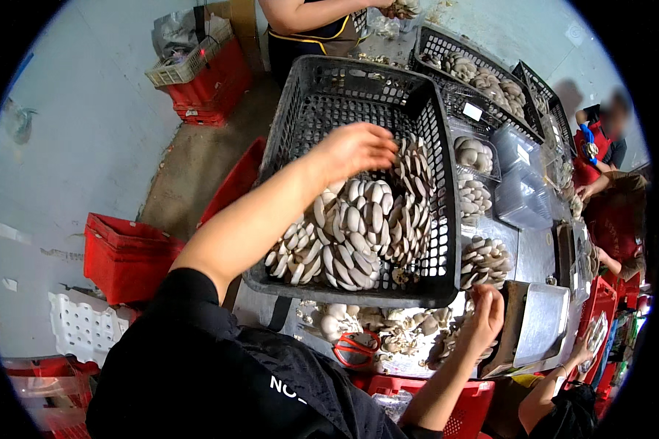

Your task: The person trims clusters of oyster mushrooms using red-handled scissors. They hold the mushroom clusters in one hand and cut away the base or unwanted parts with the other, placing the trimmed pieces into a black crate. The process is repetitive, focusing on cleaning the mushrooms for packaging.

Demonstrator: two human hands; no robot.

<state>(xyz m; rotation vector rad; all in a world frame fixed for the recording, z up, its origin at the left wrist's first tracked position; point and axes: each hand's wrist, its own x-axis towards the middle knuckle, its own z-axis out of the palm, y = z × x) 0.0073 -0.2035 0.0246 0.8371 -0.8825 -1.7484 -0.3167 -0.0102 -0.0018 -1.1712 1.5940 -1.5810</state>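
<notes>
My left hand reaches into a black plastic crate from the left. Its fingers are stretched out, slightly bent and a little blurred, beside grey oyster mushrooms along the crate's right side. More mushroom clusters fill the near half of the crate, caps facing up. Outside the crate's near right corner is my right hand. Its fingers are closed at the lower edge of an oyster mushroom cluster; the exact grip is partly hidden. Red-handled scissors lie on the table among mushroom trimmings.
Clear plastic tubs are stacked right of the crate, near a metal-topped scale. Another black crate holds mushrooms at the back. Co-workers stand at the far side and right. Red bins are at left.
</notes>
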